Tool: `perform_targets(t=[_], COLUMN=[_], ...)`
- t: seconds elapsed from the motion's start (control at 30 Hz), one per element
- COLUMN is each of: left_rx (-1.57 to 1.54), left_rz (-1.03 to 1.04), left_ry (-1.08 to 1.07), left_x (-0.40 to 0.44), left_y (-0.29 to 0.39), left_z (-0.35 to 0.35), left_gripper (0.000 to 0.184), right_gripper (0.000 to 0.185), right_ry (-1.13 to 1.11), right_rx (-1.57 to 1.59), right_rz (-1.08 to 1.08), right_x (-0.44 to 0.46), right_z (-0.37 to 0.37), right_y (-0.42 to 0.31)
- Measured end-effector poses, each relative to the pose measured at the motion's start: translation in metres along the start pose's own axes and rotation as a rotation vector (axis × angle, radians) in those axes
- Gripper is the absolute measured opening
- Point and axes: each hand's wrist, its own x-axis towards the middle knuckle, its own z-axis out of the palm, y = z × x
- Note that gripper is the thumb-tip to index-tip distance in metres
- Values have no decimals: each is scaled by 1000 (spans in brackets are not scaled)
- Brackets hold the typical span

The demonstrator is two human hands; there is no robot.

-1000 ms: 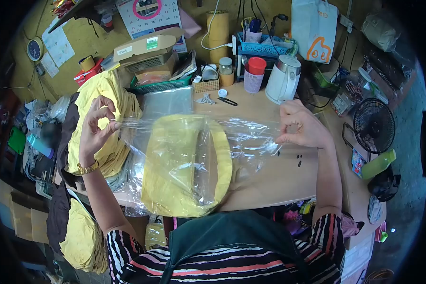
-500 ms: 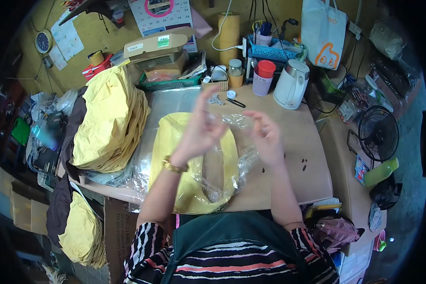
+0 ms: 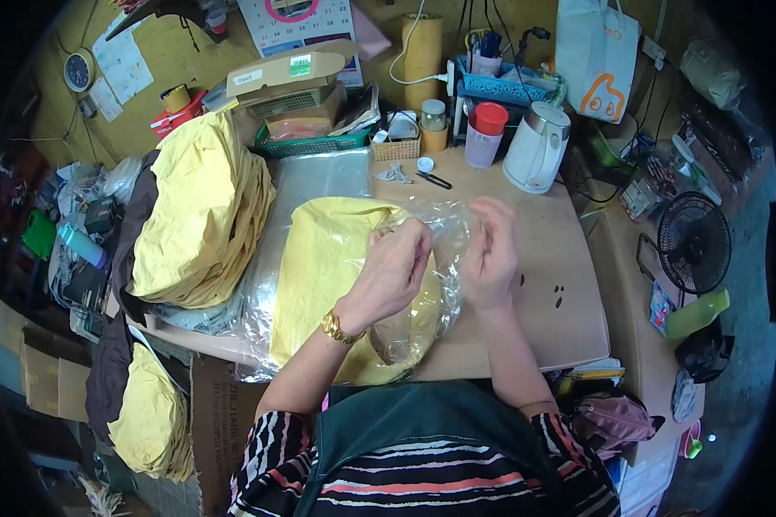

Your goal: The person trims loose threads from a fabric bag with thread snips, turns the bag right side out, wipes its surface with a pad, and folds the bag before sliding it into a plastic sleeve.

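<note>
A folded yellow cloth piece (image 3: 315, 276) lies on the table under a clear plastic bag (image 3: 447, 297). Over the cloth's right part, my left hand (image 3: 392, 267), with a gold watch at the wrist, is closed on the plastic. To its right, my right hand (image 3: 491, 254) is raised beside the bag's edge; its fingers are smeared by motion, and what they hold cannot be made out. Behind the cloth lies a flat stack of clear plastic bags (image 3: 323, 177).
A tall pile of yellow cloth (image 3: 194, 215) stands at the left. Along the back are a box (image 3: 293, 73), small black snips (image 3: 434, 180), a red-lidded cup (image 3: 485, 133) and a white kettle (image 3: 536, 146). A fan (image 3: 694, 241) stands at the right.
Both hands have come inward from the wide-apart hold on the stretched plastic. The plastic is now bunched over the cloth's right side, and my left hand has closed on it.
</note>
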Motion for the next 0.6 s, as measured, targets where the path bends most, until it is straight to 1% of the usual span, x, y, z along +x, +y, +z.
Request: perform_targets(t=[0.03,0.07,0.1,0.13,0.17,0.2,0.23,0.27,0.3,0.33,0.37,0.4,0.43,0.5,0.6], left_rx=[12,13,57,99,97,316,535,534,611,687,688,606,522,485,414], left_rz=[44,44,137,231,231,222,211,210,191,170,166,182,200,222,278], left_ry=[-8,-7,-19,-34,-38,-16,6,6,119,231,228,315,402,443,500], left_x=[2,2,0,-2,-6,-11,-13,-13,-12,-13,-14,-13,-12,-11,-13], left_y=[-1,0,2,4,4,5,5,4,3,1,-3,-8,-13,-21,-22], left_z=[0,-2,-5,-6,-6,-6,-6,-3,3,9,14,19,22,23,24], left_gripper=[22,22,21,19,19,22,25,25,26,27,27,25,23,23,24], right_gripper=[12,15,19,19,23,28,28,36,45,45,56,68,68,84,86], right_ry=[96,-89,-275,-276,-485,-691,-690,-732,-776,-780,-836,-885,-886,-1059,-1077], right_rx=[-69,-122,-176,-178,-243,-304,-304,-246,-186,-184,22,230,233,396,429], right_rz=[-163,-196,-224,-217,-13,191,191,288,385,387,428,463,461,603,637], right_x=[-2,-5,-8,-6,-1,4,6,7,6,4,1,0,0,4,6], right_z=[2,2,1,-1,-4,-5,-4,-3,-2,-1,1,3,2,-1,-4], right_y=[-5,-7,-8,-8,-6,-5,-3,0,3,11,19,23,24,15,16])
